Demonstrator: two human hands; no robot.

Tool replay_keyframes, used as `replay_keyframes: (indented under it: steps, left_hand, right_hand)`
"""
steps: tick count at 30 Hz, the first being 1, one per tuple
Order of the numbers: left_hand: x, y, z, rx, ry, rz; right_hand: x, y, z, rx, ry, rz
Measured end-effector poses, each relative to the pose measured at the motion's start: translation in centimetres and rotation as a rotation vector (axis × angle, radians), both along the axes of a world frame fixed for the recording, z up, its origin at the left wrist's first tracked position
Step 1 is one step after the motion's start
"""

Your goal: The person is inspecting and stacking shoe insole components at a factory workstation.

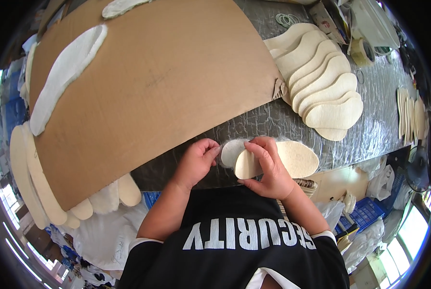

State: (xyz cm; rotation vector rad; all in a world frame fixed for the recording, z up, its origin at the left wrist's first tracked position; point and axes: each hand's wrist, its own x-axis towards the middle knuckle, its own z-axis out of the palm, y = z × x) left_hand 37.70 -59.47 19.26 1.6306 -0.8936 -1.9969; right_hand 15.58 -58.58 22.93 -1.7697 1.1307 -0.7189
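Note:
In my right hand (272, 169) I grip a cream felt insole (247, 166) between thumb and fingers. Behind it shows the rounded end of a white fleecy insole (231, 150); whether the two are joined I cannot tell. Another cream insole end (300, 159) extends to the right of that hand, on the dark tabletop. My left hand (201, 159) is closed in a pinch beside the white fleecy end. Whatever its fingertips hold, if anything, is too small to make out.
A large brown cardboard sheet (153, 86) covers the table's left, with a white fleecy insole (66, 79) on it. A fanned stack of cream insoles (326, 96) lies right. More insoles (37, 178) stick out at the left edge. A tape roll (362, 52) sits far right.

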Motion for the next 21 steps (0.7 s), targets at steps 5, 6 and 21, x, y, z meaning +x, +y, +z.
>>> replay_keyframes:
  steps: [5,6,21]
  left_hand:
    - [-1.1,1.0,0.2,-0.245,0.142,0.089]
    - [-1.0,1.0,0.2,-0.245,0.115,0.099]
    - [-0.8,1.5,-0.3,0.107,0.491,0.378]
  right_hand:
    - [0.4,-0.4,1.2,-0.07,0.134,-0.001]
    - [0.3,-0.4,1.4,-0.078,0.196,-0.039]
    - [-0.5,0.1,1.5,-0.025,0.12,-0.108]
